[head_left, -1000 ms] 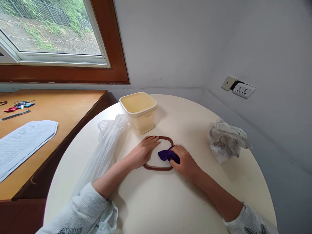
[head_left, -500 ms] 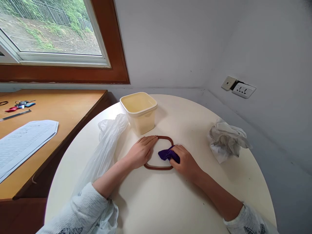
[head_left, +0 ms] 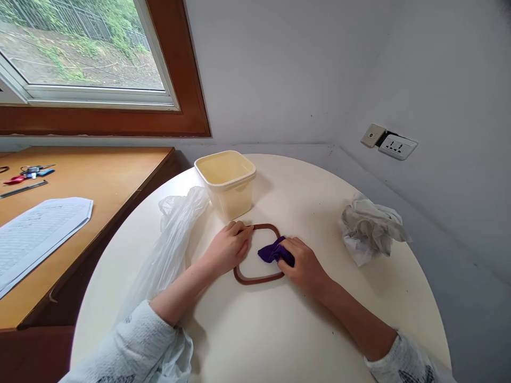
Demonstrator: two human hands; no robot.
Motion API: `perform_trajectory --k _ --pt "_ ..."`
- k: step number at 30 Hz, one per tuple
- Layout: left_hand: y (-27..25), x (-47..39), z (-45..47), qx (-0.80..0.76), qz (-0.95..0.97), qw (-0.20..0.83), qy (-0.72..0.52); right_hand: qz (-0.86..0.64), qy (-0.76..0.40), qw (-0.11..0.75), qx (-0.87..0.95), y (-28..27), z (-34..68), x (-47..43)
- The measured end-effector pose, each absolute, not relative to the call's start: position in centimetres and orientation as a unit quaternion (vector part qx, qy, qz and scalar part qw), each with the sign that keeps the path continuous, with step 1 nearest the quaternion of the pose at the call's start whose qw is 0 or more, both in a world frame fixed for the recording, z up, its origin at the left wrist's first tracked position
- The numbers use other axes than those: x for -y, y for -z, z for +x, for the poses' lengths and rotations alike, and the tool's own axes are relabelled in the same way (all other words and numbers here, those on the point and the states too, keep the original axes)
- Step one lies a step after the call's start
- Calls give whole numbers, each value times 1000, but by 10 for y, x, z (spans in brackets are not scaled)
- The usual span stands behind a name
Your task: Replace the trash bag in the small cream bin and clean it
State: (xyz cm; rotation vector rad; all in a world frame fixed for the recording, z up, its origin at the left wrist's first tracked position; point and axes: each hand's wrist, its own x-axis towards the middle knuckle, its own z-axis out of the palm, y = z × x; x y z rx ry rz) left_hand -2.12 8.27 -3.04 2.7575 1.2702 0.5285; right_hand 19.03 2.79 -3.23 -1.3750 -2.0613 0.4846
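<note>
A brown rounded-square ring [head_left: 261, 280], like a frame or seal, lies on the white round table [head_left: 303, 330]. At its left side my left hand [head_left: 227, 248] has bent fingers closed on the rim, with the fingertips at the top left corner. On the ring's right side, my right hand [head_left: 302, 263] grips a bunched purple cloth [head_left: 270, 252], whose loose end spreads over the middle of the ring. The right fingers and cloth cover part of the right rim. Just behind the left hand stands an open cream plastic tub [head_left: 231, 198].
A clear plastic bag [head_left: 171, 239] lies left of the tub, partly under my left forearm. Crumpled whitish plastic [head_left: 371, 231] sits at the table's right. A wooden desk [head_left: 115, 170] at the left bears papers [head_left: 43, 234], a pen and small items. Walls border the back and right.
The ring has turned slightly anticlockwise, its lower edge now slanting. My left fingers have drawn back a little and bent more. The right hand with the cloth stays nearly in place.
</note>
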Motion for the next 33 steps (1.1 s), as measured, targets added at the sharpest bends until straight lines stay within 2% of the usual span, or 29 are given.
perform_trajectory --k 9,21,33 --pt "33 -82 -21 -418 890 24 -180 -522 -180 293 781 30 189 -26" --pt "33 -80 -20 -459 874 16 -159 -516 -128 236 813 25 181 -12" --pt "32 -80 -17 -458 876 7 -150 -389 -164 335 843 35 153 8"
